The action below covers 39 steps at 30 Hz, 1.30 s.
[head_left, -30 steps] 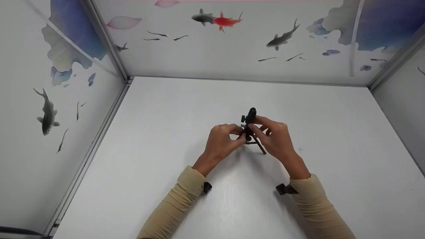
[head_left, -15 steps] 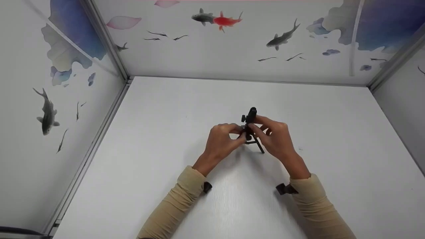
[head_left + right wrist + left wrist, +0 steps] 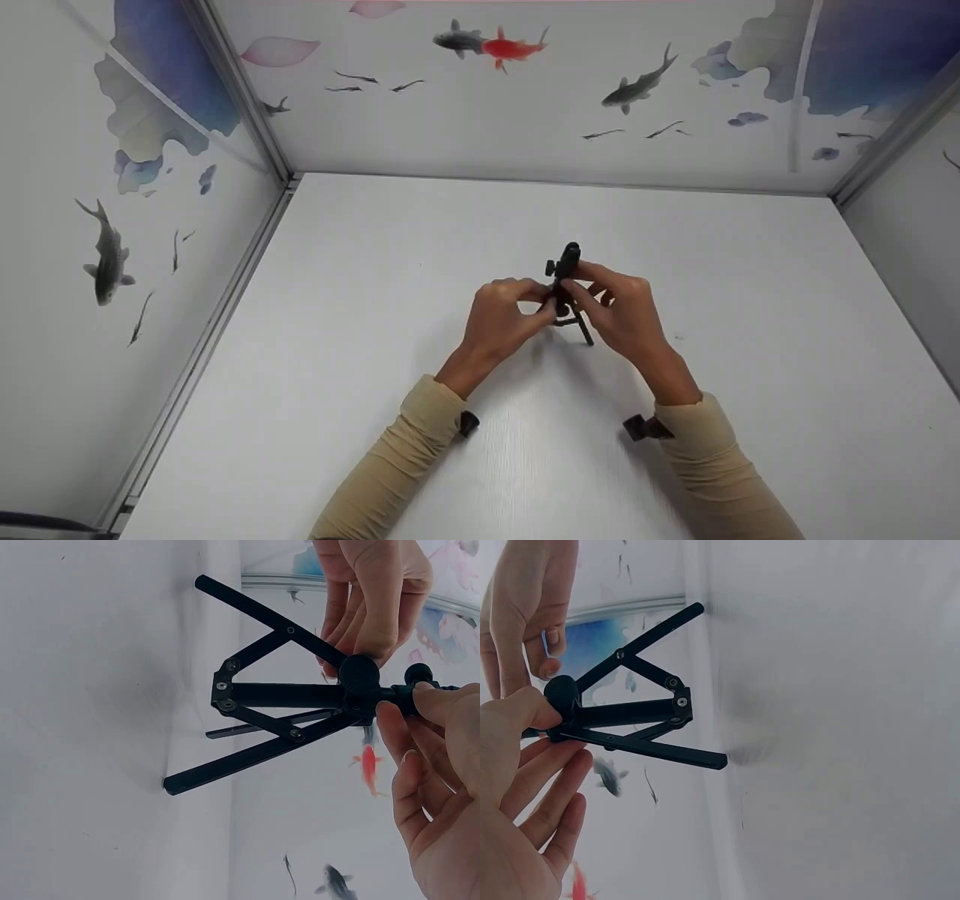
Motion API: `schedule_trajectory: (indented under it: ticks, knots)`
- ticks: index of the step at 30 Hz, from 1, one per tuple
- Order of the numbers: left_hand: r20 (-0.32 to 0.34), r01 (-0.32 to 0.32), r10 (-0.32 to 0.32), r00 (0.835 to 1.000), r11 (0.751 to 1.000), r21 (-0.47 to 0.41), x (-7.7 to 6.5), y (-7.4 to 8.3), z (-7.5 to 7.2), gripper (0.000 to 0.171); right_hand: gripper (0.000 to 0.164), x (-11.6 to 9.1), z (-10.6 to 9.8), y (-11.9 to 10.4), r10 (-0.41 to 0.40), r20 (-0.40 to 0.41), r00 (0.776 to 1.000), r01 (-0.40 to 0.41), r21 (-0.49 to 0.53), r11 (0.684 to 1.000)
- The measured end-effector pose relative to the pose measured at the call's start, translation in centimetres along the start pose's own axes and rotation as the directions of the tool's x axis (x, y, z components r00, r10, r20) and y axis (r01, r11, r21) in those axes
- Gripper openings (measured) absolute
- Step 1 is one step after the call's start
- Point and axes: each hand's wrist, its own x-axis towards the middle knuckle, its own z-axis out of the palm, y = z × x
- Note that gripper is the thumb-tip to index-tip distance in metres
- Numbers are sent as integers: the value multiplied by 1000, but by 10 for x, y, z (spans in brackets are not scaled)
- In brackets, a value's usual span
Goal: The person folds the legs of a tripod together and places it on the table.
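A small black tripod (image 3: 571,259) stands about upright between the two hands, its legs spread. The left wrist view shows its centre column (image 3: 626,714) and hinged braces, with the leg ends at or very close to the table. My left hand (image 3: 501,319) pinches the upper part of the tripod by the round knob (image 3: 561,696). From the other side my right hand (image 3: 630,311) grips it higher up, thumb and fingers around the neck (image 3: 403,699) below the top. A smaller knob (image 3: 550,268) sticks out near the head. The fingers partly hide the joint.
The white table (image 3: 360,247) spreads around the hands. Printed panels with fish stand along its back (image 3: 525,127) and left side (image 3: 52,337), joined by metal edging. Small dark wrist cameras (image 3: 636,427) sit at both cuffs.
The tripod's near leg has swung slightly to the left, its foot shifting a little. Both hands keep almost the same place and hold.
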Motion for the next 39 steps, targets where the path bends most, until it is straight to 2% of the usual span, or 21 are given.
schedule_trajectory:
  ticks: [39]
  knots:
    - [-52,-40,41,998,999,3,-1,0,1,10,28,0,-1,0,6,-4,1000,-6,10,1000]
